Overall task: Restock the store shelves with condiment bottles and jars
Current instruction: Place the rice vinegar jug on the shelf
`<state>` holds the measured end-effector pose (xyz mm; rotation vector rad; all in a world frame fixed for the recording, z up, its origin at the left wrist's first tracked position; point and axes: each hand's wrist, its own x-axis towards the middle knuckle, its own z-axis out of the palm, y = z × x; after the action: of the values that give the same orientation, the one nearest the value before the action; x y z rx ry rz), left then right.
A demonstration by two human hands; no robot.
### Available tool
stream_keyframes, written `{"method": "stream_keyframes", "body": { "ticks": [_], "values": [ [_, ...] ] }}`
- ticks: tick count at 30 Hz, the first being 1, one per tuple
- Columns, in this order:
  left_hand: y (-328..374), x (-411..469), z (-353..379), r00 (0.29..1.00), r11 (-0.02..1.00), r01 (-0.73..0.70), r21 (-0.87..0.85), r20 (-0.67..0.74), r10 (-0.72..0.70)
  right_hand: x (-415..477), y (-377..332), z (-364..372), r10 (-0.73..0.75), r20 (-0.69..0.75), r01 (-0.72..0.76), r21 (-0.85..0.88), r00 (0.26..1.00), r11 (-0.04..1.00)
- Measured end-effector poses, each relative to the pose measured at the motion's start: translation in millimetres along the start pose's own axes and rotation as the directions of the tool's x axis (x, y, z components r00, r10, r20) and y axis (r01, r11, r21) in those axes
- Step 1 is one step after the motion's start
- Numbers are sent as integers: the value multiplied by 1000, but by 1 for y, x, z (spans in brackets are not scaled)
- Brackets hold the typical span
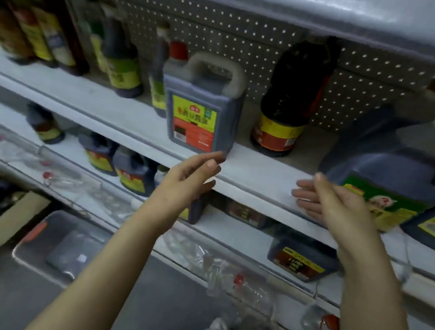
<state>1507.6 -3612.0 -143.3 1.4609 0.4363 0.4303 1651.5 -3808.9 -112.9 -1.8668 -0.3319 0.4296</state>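
A dark soy-sauce jug [202, 104] with a grey handle and a yellow-and-red label stands upright at the front of the middle shelf [258, 177]. My left hand [191, 178] hovers just below and in front of it, fingers straight, holding nothing. My right hand [333, 204] is open in front of the shelf edge, beside a large jug with a green label [385, 188] that stands to its right. A round dark bottle [290, 100] with a yellow-and-red label stands behind, between the two jugs.
Several sauce bottles [122, 60] line the shelf's back left. The lower shelf [246, 237] holds more dark jugs and clear bottles. On the floor at left are a cardboard box [4, 217] of bottles and a grey bin [63, 245].
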Motion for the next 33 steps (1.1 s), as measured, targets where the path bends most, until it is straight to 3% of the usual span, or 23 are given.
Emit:
{"method": "stream_keyframes", "body": {
  "ticks": [3,6,8,14,19,24,33],
  "values": [
    [2,-32,-57,993,998,-30,-51,-116,24,-21,-26,72,-93,31,85,209,995,974],
    [7,-76,-126,971,995,-29,-94,-239,6,-58,-51,156,-118,122,50,455,986,889],
    [10,-109,-168,955,995,-31,-90,-296,2,-82,-60,206,-153,210,24,514,966,858],
    [20,-209,-276,834,992,-77,-99,-552,9,-152,-81,333,-244,476,-44,516,845,856],
    [21,-285,-340,629,973,-158,-165,-777,-30,-203,-88,418,-250,634,-77,441,732,894],
    [12,-333,-388,465,961,-221,-164,-884,-44,-234,-95,489,-277,749,-75,399,602,914],
    [-5,-332,-507,369,977,-169,-131,-927,-60,-224,-115,633,-255,831,-71,331,495,941]
  ]
}}
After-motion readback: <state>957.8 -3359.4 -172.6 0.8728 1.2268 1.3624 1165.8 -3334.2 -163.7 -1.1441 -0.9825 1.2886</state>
